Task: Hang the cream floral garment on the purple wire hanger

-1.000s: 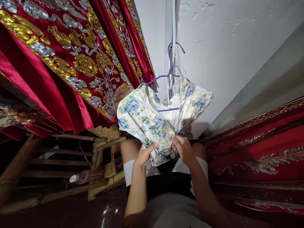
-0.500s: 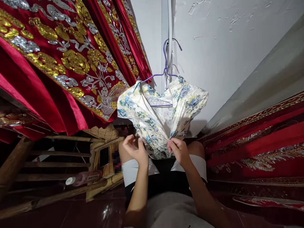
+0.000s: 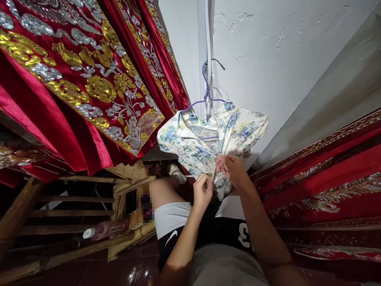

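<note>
A white blouse [image 3: 238, 127] with blue and yellow flowers and short sleeves hangs on a purple wire hanger [image 3: 205, 83] in front of me. Low on the blouse's front opening, my left hand [image 3: 204, 190] is closed, its thumb and fingers pinching the fabric edge. Just above it and to the right, my right hand [image 3: 233, 169] grips the same front edge with bent fingers. The exact bit of cloth or fastening between the fingertips is too small to make out. The upper front and collar lie partly open, showing the lower bar of the hanger.
Red cloth with gold and silver sequins [image 3: 101, 87] hangs at the left. More red embroidered fabric [image 3: 324, 190] lines the right. Bamboo furniture [image 3: 122, 198] stands at lower left, with a pink bottle [image 3: 104, 230] on it. A white wall [image 3: 256, 51] rises behind the hanger.
My left hand has moved right and taken hold of the blouse's front edge. My right hand has shifted up and right. The front opening has been drawn closer together, and the view has shifted slightly.
</note>
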{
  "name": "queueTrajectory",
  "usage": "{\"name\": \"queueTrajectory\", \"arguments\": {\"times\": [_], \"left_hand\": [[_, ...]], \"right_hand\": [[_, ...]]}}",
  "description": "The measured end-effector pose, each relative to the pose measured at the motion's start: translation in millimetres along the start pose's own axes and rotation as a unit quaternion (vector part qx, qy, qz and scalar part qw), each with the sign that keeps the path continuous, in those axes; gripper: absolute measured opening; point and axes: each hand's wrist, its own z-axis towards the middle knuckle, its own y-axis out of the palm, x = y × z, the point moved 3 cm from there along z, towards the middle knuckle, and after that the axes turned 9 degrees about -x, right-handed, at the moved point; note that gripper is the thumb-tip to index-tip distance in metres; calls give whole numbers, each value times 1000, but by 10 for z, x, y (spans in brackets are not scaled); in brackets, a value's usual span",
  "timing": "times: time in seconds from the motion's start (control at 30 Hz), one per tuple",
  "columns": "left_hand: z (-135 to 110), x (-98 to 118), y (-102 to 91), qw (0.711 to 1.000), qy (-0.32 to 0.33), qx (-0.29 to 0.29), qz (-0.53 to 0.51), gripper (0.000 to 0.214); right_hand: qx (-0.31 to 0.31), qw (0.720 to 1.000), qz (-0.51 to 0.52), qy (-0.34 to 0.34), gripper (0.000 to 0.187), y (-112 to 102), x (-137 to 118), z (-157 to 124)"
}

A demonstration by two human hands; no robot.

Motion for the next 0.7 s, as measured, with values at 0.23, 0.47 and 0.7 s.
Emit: {"name": "queueTrajectory", "arguments": {"times": [0.23,0.47,0.7], "left_hand": [[-95,-246,207,1000,-17,-20,-2,19],[488,262,-144,996,56,-70,5,21],[1400,1289,-715,974,218,29,54,30]], "right_hand": [[19,990,68,-118,33,-42,-843,619],[-16,982,4,-188,36,84,-872,432],[-54,966,-65,-243,35,154,-997,317]]}}
